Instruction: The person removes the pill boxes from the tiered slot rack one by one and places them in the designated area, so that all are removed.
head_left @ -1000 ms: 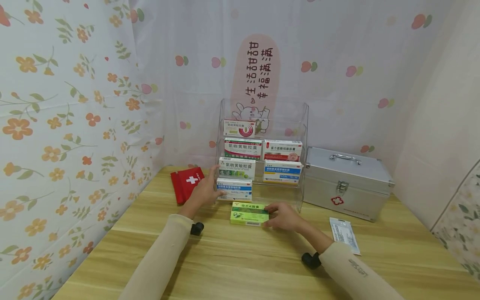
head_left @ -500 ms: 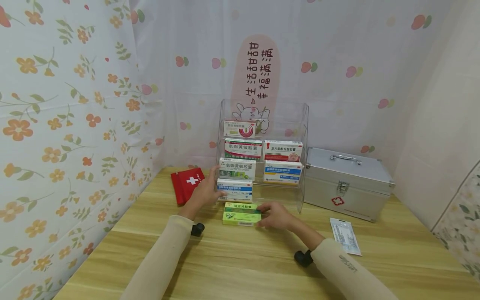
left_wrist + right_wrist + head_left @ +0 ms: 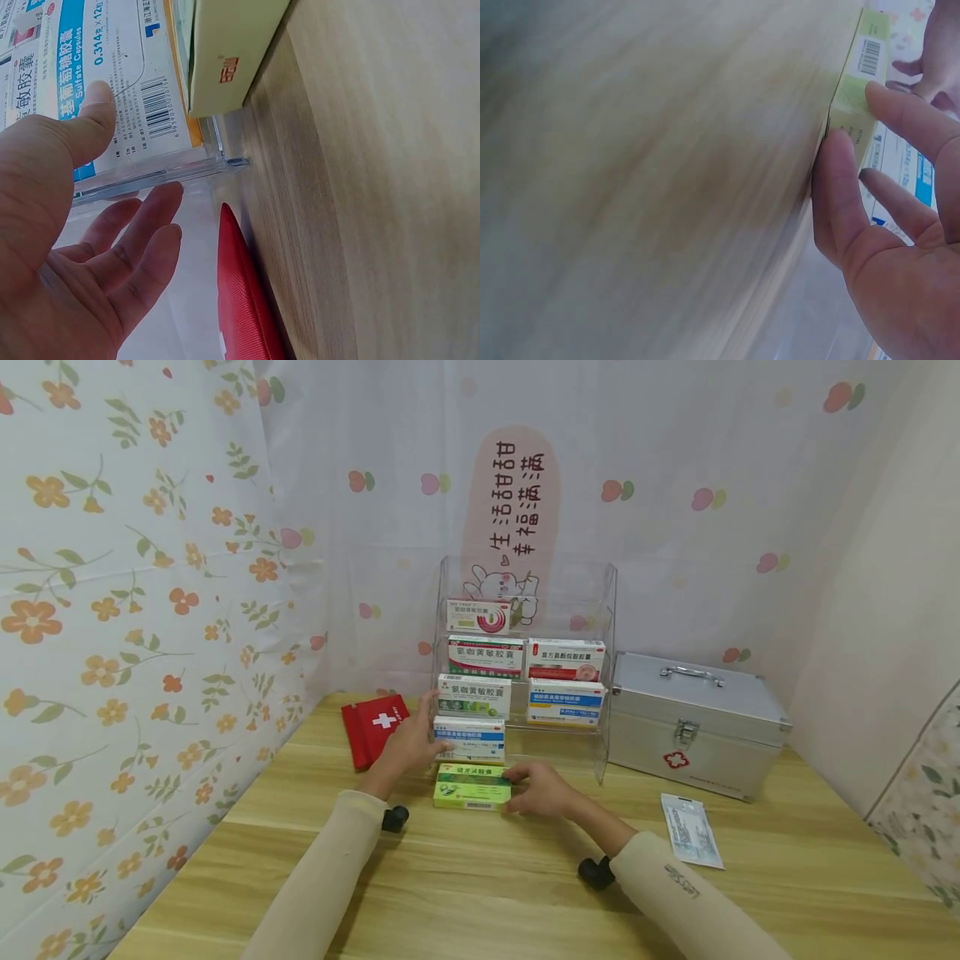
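Note:
My left hand [image 3: 409, 739] is at the left side of a clear tiered display rack [image 3: 555, 750]. Its thumb rests on the front of a blue-and-white medicine box [image 3: 124, 82] in the lowest tier, and its fingers curl round the rack's side edge. My right hand [image 3: 542, 789] grips the right end of a green medicine box [image 3: 471, 787], with thumb and fingers at its edges. The green box lies on the table, in front of the blue-and-white one. In the right wrist view, the fingertips [image 3: 841, 150] touch the box's end.
Several other medicine boxes [image 3: 486, 657] stand in the upper tiers. A red first-aid pouch [image 3: 367, 731] lies left of the rack. At the right are a silver first-aid case [image 3: 690, 727] and a white sachet [image 3: 692, 831]. Patterned curtains [image 3: 390, 485] stand behind the wooden table [image 3: 480, 885].
My right hand has slid the green medicine box left along the table, until it lies before the blue-and-white box. My left hand has stayed at the rack's side.

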{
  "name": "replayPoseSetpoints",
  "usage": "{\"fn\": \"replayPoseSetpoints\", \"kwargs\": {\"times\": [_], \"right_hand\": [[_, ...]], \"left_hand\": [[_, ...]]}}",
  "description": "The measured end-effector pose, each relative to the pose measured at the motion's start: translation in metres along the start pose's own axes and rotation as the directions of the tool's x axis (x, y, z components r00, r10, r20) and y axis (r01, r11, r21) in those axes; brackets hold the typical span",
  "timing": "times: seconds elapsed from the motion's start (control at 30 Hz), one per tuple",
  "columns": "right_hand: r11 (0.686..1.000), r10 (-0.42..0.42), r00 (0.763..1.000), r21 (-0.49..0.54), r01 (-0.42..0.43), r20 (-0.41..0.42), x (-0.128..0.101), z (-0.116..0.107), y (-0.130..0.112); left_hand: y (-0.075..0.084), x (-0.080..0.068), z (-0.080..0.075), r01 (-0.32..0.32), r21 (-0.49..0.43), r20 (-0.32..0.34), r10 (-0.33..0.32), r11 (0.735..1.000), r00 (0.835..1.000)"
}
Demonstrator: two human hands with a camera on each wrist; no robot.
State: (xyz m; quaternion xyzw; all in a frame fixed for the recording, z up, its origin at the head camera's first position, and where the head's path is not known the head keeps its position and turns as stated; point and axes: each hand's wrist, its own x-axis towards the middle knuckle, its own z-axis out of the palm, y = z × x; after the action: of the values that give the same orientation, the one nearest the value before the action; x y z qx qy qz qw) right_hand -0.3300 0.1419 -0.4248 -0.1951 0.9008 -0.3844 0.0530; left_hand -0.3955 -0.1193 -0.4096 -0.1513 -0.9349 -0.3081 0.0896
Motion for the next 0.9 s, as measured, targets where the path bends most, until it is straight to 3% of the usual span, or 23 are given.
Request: {"fn": "replayPoseSetpoints", "kwargs": {"times": [0.6, 0.9], "right_hand": [[1.000, 0.008, 1.000, 0.010, -0.008, 0.005, 0.0037, 0.0065, -0.0062], [0.990, 0.019, 0.999, 0.139, -0.026, 0.049, 0.0033, 0.0046, -0.0084]], "left_hand": [[0.0042, -0.0039, -0.0015, 0.026, -0.003, 0.006, -0.026, 1.000, 1.000], [0.0031, -0.0025, -0.0019, 0.013, -0.011, -0.001, -0.013, 1.000, 1.000]]}}
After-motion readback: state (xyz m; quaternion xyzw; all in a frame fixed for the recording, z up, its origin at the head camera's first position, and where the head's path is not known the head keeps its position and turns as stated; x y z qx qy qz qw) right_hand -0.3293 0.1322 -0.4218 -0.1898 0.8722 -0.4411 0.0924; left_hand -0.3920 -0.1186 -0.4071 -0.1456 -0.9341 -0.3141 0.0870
